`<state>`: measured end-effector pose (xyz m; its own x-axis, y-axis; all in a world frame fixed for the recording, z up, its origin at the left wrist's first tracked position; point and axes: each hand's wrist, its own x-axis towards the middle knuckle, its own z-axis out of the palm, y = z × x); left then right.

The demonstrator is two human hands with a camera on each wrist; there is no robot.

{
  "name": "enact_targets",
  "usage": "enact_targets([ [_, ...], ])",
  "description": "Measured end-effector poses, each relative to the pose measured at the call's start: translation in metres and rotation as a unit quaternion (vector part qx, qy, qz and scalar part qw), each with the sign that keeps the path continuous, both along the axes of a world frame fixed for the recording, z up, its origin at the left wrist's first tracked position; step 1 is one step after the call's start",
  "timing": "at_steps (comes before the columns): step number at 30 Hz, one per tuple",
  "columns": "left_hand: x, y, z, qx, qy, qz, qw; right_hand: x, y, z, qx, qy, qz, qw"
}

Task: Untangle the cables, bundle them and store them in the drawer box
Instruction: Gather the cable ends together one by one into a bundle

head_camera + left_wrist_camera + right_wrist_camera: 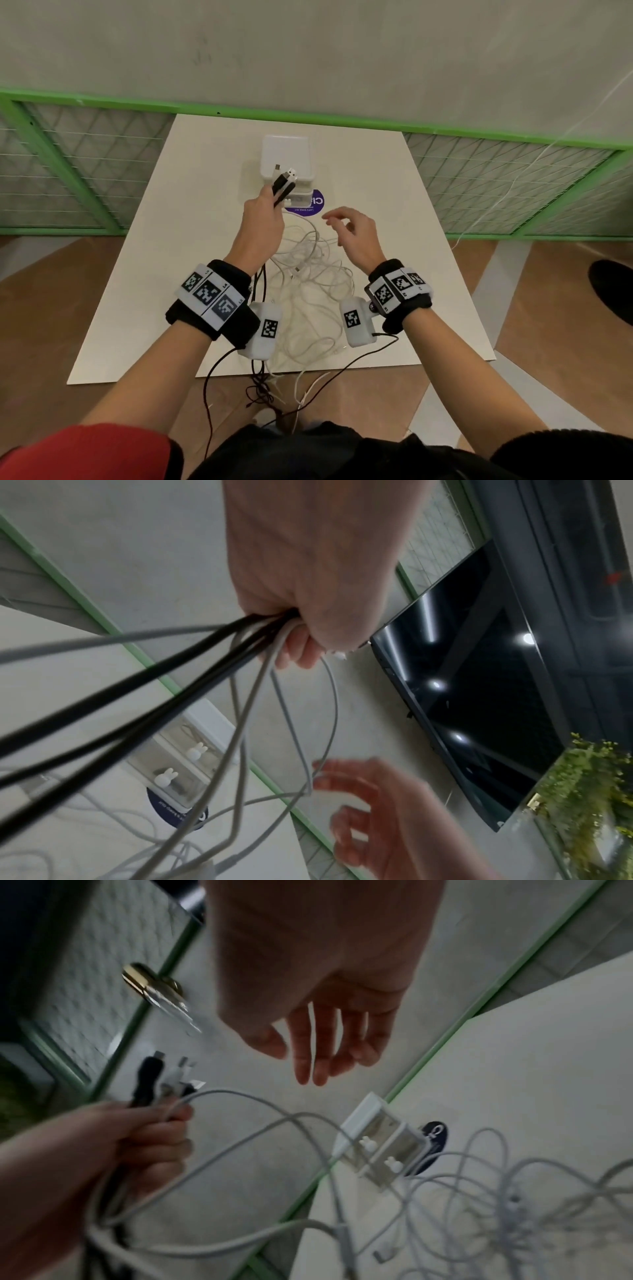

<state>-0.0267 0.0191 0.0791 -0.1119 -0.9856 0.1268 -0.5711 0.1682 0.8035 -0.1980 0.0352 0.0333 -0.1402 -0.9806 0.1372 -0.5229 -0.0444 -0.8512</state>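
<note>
Nearest me, my left hand (262, 219) is raised over the white table (191, 212), fist curled round a bunch of black cables (113, 696) and white cables (253, 704), their plugs (286, 178) sticking up past my knuckles. My right hand (356, 236) hangs beside it, fingers loose and spread, holding nothing. The remaining white tangle (308, 274) lies on the table between my wrists. The drawer box (287, 164) stands beyond my hands, at the table's far edge.

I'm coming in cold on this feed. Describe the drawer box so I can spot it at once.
On the white table, look to the far edge by the green-framed mesh fence. The drawer box is the small white cube there, sitting on a dark purple round sticker. Unlike the loose cables nearby, it has clear drawer fronts with tiny white rabbit-shaped knobs.
</note>
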Motion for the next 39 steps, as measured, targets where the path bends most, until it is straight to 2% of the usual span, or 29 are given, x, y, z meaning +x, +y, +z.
enact_targets([
  [3, -0.006, 0.006, 0.003, -0.014, 0.015, -0.01, 1.0, 0.02, 0.012, 0.018, -0.005, -0.006, 0.095, 0.995],
  [5, -0.008, 0.009, 0.006, -0.033, 0.041, 0.001, 0.999, 0.028, 0.019, 0.024, -0.025, 0.018, 0.114, 0.993],
  [11, 0.007, 0.011, 0.014, -0.102, 0.146, 0.07, 0.981, 0.013, 0.038, 0.048, -0.143, -0.051, -0.012, 0.988],
  [13, 0.009, 0.01, 0.018, -0.116, 0.171, 0.083, 0.975, 0.005, 0.047, 0.058, -0.174, -0.047, -0.044, 0.983],
  [15, 0.011, 0.011, 0.025, -0.143, 0.173, 0.088, 0.971, -0.002, 0.058, 0.066, -0.184, -0.025, -0.038, 0.982],
  [17, 0.013, 0.009, 0.034, -0.166, 0.171, 0.09, 0.967, -0.009, 0.07, 0.067, -0.141, 0.005, 0.015, 0.99],
  [19, 0.015, 0.008, 0.045, -0.176, 0.194, 0.096, 0.96, -0.013, 0.081, 0.055, -0.041, 0.046, 0.091, 0.994],
  [21, 0.014, 0.011, 0.057, -0.163, 0.217, 0.075, 0.96, -0.01, 0.091, 0.033, 0.077, 0.077, 0.165, 0.98],
  [25, 0.001, 0.03, 0.072, -0.14, 0.166, -0.045, 0.975, 0.002, 0.105, -0.009, 0.222, 0.144, 0.26, 0.929],
  [28, -0.001, 0.032, 0.075, -0.171, 0.189, -0.027, 0.967, 0.001, 0.115, -0.03, 0.326, 0.213, 0.323, 0.863],
  [32, 0.004, 0.029, 0.08, -0.168, 0.253, 0.019, 0.952, -0.004, 0.124, -0.06, 0.402, 0.253, 0.336, 0.813],
  [36, 0.009, 0.028, 0.084, -0.161, 0.269, 0.032, 0.949, -0.012, 0.132, -0.081, 0.453, 0.33, 0.342, 0.754],
  [38, 0.009, 0.03, 0.084, -0.146, 0.266, 0.024, 0.953, -0.021, 0.126, -0.079, 0.464, 0.349, 0.323, 0.747],
  [39, 0.008, 0.032, 0.082, -0.137, 0.262, 0.016, 0.955, -0.027, 0.119, -0.072, 0.466, 0.344, 0.302, 0.757],
])
